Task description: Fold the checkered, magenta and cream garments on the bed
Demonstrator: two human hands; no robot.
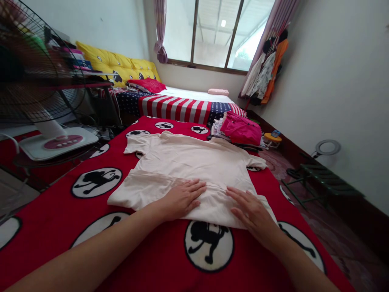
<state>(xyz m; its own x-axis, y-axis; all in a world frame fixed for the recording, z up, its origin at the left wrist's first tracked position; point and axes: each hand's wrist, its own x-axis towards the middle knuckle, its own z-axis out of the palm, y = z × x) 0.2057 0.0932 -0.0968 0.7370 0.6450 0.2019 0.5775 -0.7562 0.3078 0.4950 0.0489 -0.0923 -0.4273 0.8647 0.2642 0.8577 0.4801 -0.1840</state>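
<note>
purple curtains (258, 52) frame a bright window (212, 34) between pale walls (337, 73).

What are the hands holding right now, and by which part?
Nothing is held: the left hand and right hand lie open and flat on the shirt's folded-up lower part.

Shirt (194, 158): cream. Blanket (152, 259): red, with black monkey figures in white circles. Bed cover (179, 107): red and white stripes, navy panels with white stars. Cushion (115, 63): yellow.
</note>
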